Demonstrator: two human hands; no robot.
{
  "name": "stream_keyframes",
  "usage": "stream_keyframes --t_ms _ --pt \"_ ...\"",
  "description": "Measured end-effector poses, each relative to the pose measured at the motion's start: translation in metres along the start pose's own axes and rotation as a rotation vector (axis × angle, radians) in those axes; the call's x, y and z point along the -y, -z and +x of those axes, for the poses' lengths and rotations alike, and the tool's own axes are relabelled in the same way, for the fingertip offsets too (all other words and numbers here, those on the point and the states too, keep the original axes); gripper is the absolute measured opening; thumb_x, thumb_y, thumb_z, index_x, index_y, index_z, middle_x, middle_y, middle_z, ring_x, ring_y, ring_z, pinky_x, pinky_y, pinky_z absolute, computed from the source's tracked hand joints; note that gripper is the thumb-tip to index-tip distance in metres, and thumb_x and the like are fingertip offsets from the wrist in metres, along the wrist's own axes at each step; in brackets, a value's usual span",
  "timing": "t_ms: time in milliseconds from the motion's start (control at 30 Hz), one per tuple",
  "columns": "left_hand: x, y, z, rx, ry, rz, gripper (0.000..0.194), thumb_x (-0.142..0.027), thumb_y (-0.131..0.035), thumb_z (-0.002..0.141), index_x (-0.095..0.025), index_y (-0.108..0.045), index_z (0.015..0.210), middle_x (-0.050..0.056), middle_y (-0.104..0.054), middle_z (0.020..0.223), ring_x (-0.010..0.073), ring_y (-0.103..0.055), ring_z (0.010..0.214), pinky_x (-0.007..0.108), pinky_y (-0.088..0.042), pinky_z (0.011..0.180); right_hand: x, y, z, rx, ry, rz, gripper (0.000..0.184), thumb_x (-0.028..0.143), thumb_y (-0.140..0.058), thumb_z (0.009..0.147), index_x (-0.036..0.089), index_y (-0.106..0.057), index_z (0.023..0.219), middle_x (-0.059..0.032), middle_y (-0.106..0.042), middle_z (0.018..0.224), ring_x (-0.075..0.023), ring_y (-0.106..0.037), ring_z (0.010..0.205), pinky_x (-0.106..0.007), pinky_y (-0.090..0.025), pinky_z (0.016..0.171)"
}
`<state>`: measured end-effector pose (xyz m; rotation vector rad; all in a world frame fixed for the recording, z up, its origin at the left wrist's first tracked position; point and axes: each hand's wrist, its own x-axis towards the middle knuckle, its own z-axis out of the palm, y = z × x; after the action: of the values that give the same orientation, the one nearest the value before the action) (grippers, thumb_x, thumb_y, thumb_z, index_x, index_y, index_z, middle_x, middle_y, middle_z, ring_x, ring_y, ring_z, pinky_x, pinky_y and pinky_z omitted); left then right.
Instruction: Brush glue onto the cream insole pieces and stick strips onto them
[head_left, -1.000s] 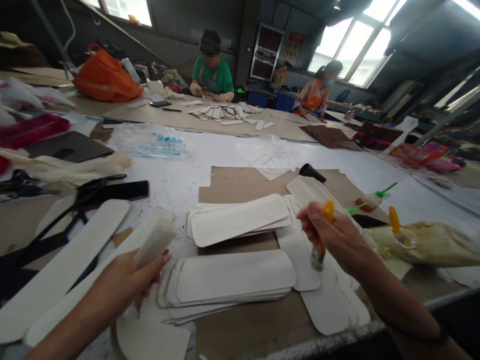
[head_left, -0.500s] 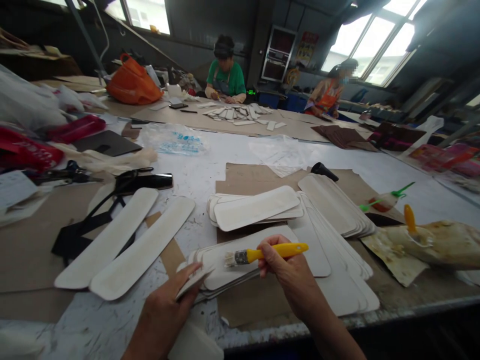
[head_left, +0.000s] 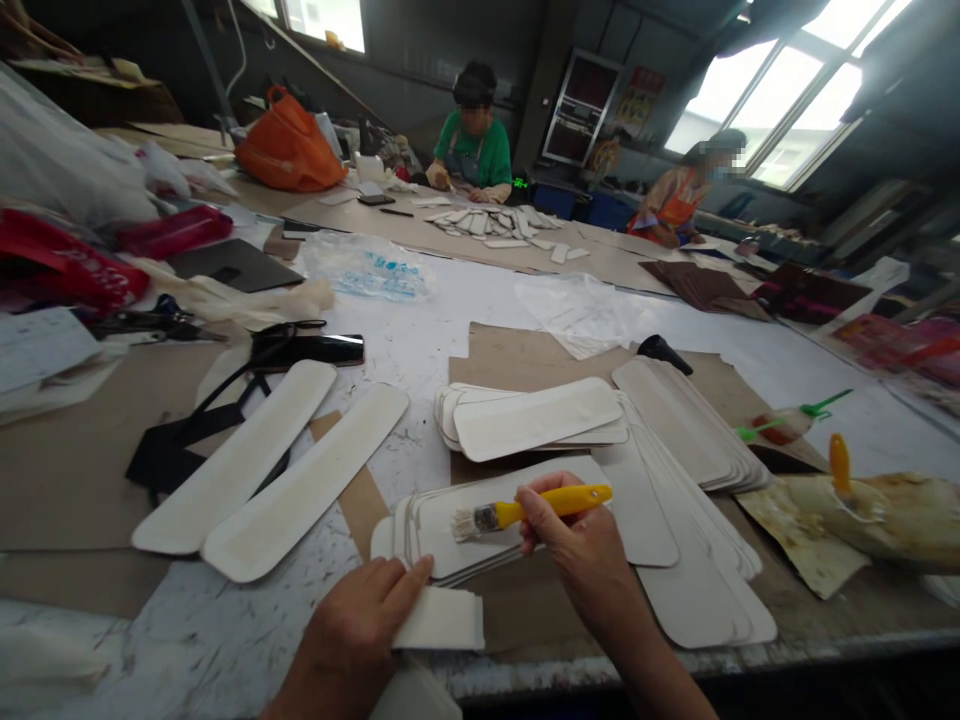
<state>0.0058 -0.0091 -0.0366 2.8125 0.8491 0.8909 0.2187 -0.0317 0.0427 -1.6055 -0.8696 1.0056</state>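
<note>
My right hand [head_left: 574, 545] is closed round the yellow handle of a small brush [head_left: 525, 510], whose bristles rest on the top piece of a stack of long white rounded pieces [head_left: 480, 510] near the table's front edge. My left hand [head_left: 360, 625] lies with fingers stretched flat on a short white piece [head_left: 442, 620] just in front of that stack. Two long white pieces [head_left: 270, 480] lie side by side to the left. More stacks of white pieces [head_left: 540, 420] sit behind and to the right on brown cardboard [head_left: 510, 360].
A second yellow brush [head_left: 840, 465] stands in a glue-stained bag at the right. A squeeze bottle with a green nozzle [head_left: 787, 420], a black phone [head_left: 307, 350], scissors, plastic bags and an orange bag [head_left: 289, 150] lie further back. Two people work at the far table.
My left hand let go of the long pieces at the left and came down flat on a short piece. My right hand swung the brush down onto the front stack.
</note>
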Motion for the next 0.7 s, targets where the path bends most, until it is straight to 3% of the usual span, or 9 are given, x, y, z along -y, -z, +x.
stream_keyframes --t_ms 267,533,700 --pt "0.000 -0.006 0.000 -0.072 -0.040 -0.015 0.026 -0.003 -0.039 0.086 -0.005 -0.051 0.109 0.007 -0.057 0.071 0.0165 -0.053 0.062 0.029 -0.046 0.055 -0.002 -0.007 0.003 0.041 -0.007 -0.100 0.029 0.046 -0.061 0.074 0.019 -0.052 0.074 0.0034 -0.055 0.052 -0.0124 -0.054 0.045 -0.023 -0.043 0.045" --pt "0.004 0.006 0.006 -0.026 -0.087 0.003 0.027 -0.006 -0.032 0.090 -0.004 -0.050 0.110 0.009 -0.062 0.078 0.0163 -0.056 0.073 0.030 -0.046 0.069 0.000 0.044 0.011 -0.187 0.071 -0.422 0.029 0.049 -0.056 0.076 0.021 -0.052 0.076 0.0018 -0.055 0.054 -0.0156 -0.056 0.047 -0.027 -0.044 0.048" --pt "0.015 0.000 0.001 -0.057 -0.183 0.063 0.034 -0.004 -0.021 0.091 -0.007 -0.053 0.105 0.007 -0.065 0.078 0.0150 -0.059 0.076 0.027 -0.042 0.073 -0.001 0.080 0.012 -0.313 0.106 -0.578 0.027 0.048 -0.053 0.078 0.022 -0.052 0.076 0.0028 -0.054 0.055 -0.0159 -0.057 0.046 -0.027 -0.045 0.049"
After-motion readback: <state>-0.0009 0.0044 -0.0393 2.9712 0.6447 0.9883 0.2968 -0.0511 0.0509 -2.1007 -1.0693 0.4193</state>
